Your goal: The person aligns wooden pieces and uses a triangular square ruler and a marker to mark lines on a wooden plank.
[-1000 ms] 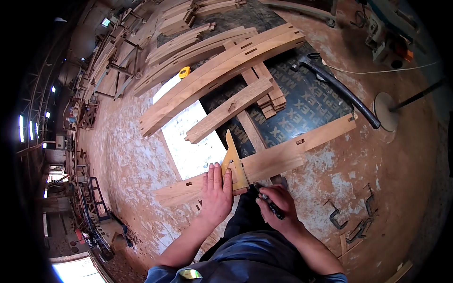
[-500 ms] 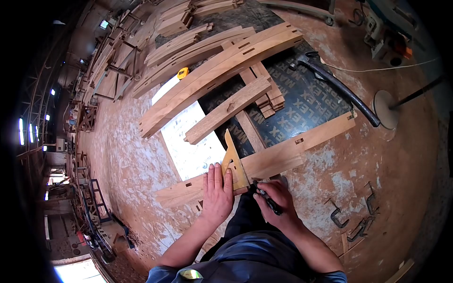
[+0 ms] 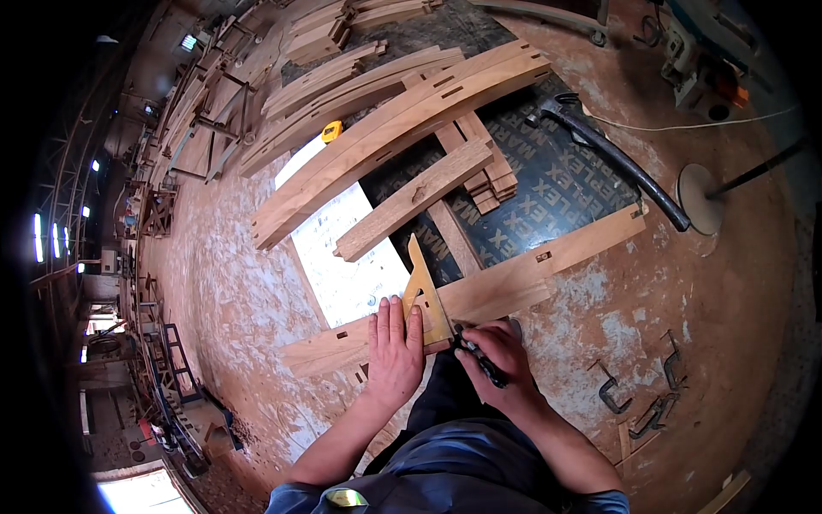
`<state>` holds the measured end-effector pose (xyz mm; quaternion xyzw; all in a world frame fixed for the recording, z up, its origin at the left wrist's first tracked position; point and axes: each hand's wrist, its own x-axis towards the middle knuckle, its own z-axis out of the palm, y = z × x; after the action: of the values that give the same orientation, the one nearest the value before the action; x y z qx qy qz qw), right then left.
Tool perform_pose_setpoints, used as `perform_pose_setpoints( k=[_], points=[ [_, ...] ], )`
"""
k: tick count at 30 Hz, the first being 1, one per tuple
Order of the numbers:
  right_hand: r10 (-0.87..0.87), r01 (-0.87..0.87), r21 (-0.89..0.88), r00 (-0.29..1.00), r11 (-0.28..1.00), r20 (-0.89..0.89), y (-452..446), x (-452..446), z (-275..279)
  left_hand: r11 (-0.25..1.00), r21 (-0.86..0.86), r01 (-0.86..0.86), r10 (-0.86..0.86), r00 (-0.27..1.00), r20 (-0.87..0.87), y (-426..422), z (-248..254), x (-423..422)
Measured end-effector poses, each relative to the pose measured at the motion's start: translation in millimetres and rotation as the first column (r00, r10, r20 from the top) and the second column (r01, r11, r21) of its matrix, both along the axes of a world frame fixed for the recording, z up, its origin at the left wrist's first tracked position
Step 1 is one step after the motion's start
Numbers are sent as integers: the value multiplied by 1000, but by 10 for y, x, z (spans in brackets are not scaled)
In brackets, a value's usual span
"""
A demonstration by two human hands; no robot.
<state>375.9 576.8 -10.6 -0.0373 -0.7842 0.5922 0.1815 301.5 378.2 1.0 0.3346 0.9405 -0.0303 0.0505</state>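
My left hand (image 3: 396,364) lies with its fingers stretched out on a long wooden board (image 3: 497,289), its thumb side touching a yellow triangular try square (image 3: 434,315). The square rests across the board, its thick edge at the board's near side. In my right hand (image 3: 511,360) is a slim black pen-like tool (image 3: 490,370), gripped between thumb and fingers. Its tip is beside the square's right edge, near the board's front edge; exact contact cannot be made out. Small mortise slots (image 3: 543,256) are cut in the board.
Beyond lie a short beam (image 3: 415,199), curved slotted timbers (image 3: 402,128), a white paper sheet (image 3: 347,248) and a yellow tape measure (image 3: 332,131). An adze-like tool with a dark handle (image 3: 612,158) is at the right. Clamps (image 3: 612,396) lie on the floor at the lower right.
My right hand has shifted slightly left and up with the black tool, bringing its tip closer to the square's edge. The left hand, square and board have stayed put.
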Motion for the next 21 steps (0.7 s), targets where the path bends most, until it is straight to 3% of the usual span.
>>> perform_pose_setpoints(
  k=[21],
  points=[
    [26, -29, 73, 999, 997, 45, -20, -118, 44, 999, 30, 32, -30, 997, -66, 22, 17, -17]
  ],
)
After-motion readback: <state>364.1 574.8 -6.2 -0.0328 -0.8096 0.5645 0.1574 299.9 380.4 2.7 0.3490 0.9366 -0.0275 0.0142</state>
